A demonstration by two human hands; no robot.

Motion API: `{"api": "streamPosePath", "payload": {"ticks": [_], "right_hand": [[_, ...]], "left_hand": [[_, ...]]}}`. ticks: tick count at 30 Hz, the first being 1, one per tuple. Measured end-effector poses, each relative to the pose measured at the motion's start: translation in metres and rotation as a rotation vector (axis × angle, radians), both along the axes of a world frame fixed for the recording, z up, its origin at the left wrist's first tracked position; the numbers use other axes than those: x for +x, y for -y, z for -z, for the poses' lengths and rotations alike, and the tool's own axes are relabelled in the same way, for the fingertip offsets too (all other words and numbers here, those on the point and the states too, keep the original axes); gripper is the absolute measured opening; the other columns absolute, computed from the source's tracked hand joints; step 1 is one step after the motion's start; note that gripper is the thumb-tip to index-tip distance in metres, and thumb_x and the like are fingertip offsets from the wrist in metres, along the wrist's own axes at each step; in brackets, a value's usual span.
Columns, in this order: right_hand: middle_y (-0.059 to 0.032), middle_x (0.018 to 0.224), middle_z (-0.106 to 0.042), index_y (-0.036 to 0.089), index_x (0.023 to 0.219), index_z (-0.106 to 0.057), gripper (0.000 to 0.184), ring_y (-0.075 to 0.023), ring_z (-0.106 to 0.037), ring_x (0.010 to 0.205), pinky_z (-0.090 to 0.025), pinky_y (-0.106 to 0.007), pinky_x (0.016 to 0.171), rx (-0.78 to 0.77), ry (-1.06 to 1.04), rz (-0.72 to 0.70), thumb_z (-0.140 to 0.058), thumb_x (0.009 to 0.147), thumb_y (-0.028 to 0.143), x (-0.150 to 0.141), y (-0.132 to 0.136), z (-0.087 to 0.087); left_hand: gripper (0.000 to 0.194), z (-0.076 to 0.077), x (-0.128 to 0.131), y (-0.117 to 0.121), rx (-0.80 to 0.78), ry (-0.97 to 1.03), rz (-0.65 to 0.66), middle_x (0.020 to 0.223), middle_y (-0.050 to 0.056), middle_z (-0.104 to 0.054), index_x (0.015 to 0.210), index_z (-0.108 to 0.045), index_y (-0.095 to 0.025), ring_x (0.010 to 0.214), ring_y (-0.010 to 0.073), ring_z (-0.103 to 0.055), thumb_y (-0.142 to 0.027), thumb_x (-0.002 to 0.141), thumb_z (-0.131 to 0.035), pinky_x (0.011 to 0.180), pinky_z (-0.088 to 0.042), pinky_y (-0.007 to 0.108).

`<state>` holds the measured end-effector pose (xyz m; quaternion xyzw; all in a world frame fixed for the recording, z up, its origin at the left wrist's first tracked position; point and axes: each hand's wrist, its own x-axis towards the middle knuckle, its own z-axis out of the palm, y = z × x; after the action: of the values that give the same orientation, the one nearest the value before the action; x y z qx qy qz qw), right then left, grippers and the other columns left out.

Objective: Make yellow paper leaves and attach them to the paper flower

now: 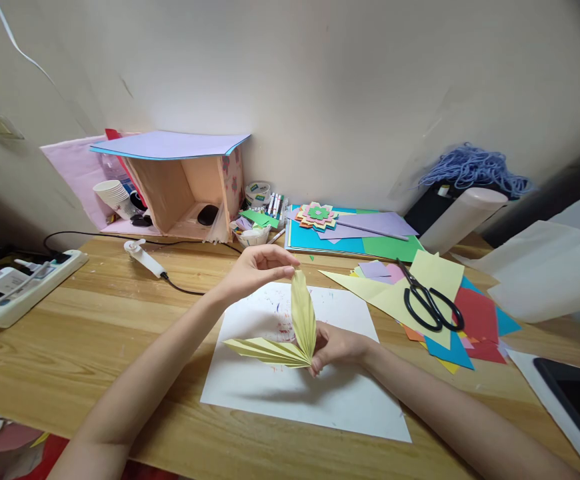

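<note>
A pleated pale-yellow paper fan [303, 313] with two spread wings is held above a white sheet of paper [295, 407]. My right hand [337, 347] pinches it at the base, where the folds come together. With thumb and fingertips, my left hand [260, 270] grips the top tip of the upright wing. The other wing points left over the sheet, which bears small coloured marks. To the right, black-handled scissors [429, 305] lie on a pale-yellow paper offcut [437, 270].
Coloured paper scraps [477, 313] spread at the right, near a dark phone-like device [577, 400]. Behind stand a box with a lilac roof [170, 145], a tub of scraps [251, 233] and a layered paper flower [317, 215]. A power strip [35, 290] lies at the left.
</note>
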<state>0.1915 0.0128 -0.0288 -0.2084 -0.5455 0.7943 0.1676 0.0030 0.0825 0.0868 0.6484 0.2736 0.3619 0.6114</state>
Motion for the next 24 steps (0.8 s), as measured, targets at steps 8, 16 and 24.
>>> {"api": "streamPosePath", "payload": {"ticks": [8, 16, 24], "right_hand": [[-0.0001, 0.065, -0.059, 0.01, 0.084, -0.062, 0.032, -0.0086, -0.048, 0.058, -0.034, -0.02, 0.053, -0.014, -0.042, 0.034, -0.077, 0.061, 0.027, -0.002, 0.0015, -0.0008], [-0.0009, 0.07, -0.059, 0.011, 0.09, -0.062, 0.04, -0.01, -0.049, 0.062, -0.036, -0.021, 0.056, 0.025, -0.015, 0.025, -0.077, 0.06, 0.032, -0.0027, 0.0017, -0.0033], [-0.0007, 0.07, -0.059, 0.01, 0.093, -0.061, 0.041, -0.0101, -0.049, 0.063, -0.037, -0.021, 0.057, -0.001, -0.035, 0.025, -0.077, 0.061, 0.028, -0.0027, 0.0021, -0.0038]], "left_hand": [[0.011, 0.0002, 0.0016, 0.0036, 0.112, 0.057, -0.016, 0.078, 0.002, -0.066, 0.078, -0.065, -0.016, 0.075, 0.0105, -0.062, -0.024, 0.071, -0.069, 0.072, -0.05, 0.023], [0.015, 0.0008, 0.0036, 0.0077, 0.075, 0.059, 0.011, 0.09, 0.002, -0.065, 0.088, -0.065, -0.019, 0.081, 0.0106, -0.06, -0.026, 0.075, -0.066, 0.075, -0.049, 0.023], [0.017, 0.0046, 0.0044, 0.0045, 0.094, 0.111, 0.078, 0.096, 0.004, -0.064, 0.092, -0.066, -0.019, 0.088, 0.012, -0.058, -0.023, 0.076, -0.065, 0.076, -0.047, 0.022]]}}
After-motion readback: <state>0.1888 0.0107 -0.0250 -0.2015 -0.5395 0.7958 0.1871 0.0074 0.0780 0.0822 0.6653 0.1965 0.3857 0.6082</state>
